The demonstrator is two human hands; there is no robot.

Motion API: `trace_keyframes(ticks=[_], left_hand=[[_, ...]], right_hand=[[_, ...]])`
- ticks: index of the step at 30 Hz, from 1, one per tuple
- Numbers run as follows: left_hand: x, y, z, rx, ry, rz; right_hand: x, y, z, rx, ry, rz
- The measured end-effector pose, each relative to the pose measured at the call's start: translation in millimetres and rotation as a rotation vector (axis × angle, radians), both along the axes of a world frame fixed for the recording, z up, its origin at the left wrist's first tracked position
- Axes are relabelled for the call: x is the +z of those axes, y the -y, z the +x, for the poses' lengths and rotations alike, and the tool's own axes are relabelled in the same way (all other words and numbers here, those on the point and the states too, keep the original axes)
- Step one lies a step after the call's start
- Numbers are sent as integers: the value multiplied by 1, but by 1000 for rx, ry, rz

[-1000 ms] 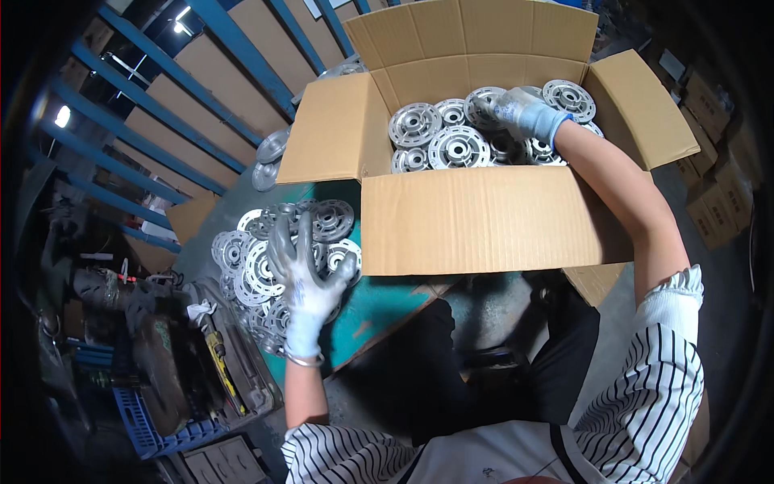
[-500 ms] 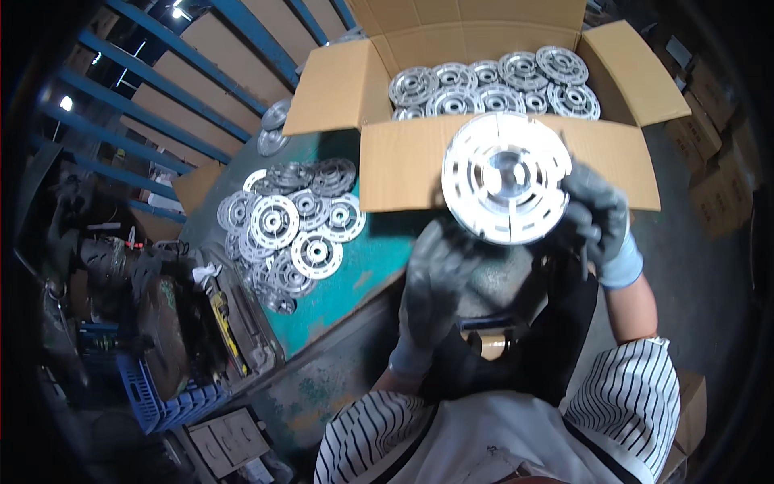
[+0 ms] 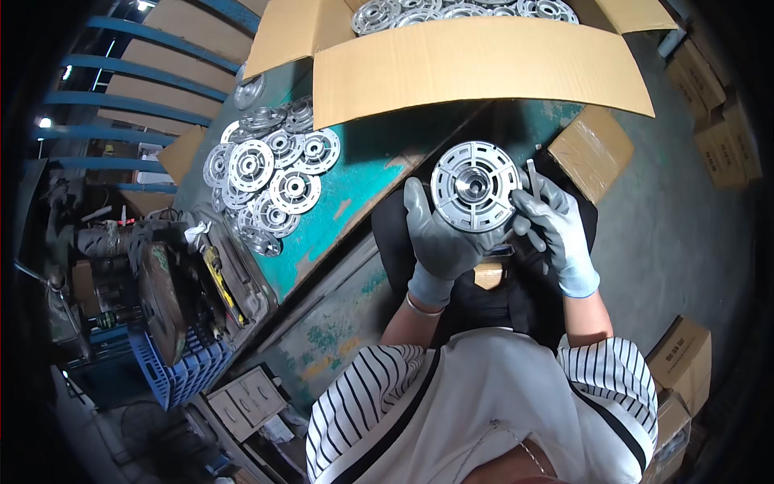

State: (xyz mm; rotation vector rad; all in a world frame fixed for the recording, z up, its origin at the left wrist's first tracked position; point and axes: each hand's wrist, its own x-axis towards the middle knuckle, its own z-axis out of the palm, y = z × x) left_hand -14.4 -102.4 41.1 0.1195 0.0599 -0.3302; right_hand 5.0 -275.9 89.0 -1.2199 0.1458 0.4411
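Observation:
A round slotted metal disc [image 3: 474, 187] with a deep central hub faces up in front of my lap. My left hand [image 3: 446, 242], in a grey glove, holds it from below and from the left, the thumb sticking up beside the rim; the fingers underneath are hidden. My gloved right hand [image 3: 556, 228] is closed around a slim, flat-tipped metal tool [image 3: 532, 177], whose kind I cannot make out. Its fingertips are close to the disc's right edge. Similar metal discs [image 3: 295, 190] lie in an overlapping heap on the green table to the left.
An open cardboard box [image 3: 484, 68] with several discs in it stands on the green table [image 3: 355, 194]. A taped carton [image 3: 592, 153] is beyond my right hand. To the left are a machine and a blue plastic basket [image 3: 177, 367]. More cartons [image 3: 681, 355] stand at the right.
The disc has come down and closer to me, and its glare has gone. Both hands have lowered with it. The view has tilted down, so the box appears higher.

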Motion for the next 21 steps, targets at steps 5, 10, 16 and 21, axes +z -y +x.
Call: trace_keyframes(ticks=[5, 10, 16, 21], left_hand=[[-3, -1, -5, 12, -16, 48], [-9, -1, -9, -6, -40, 71], [-14, -5, -11, -18, -55, 84], [-17, -7, -12, -31, -66, 85]], right_hand=[[-2, 5, -6, -6, 35, -86], [-20, 8, -7, -65, 151, -124], [-30, 18, -5, -26, 74, -216], [-45, 16, -9, -45, 250, -159]])
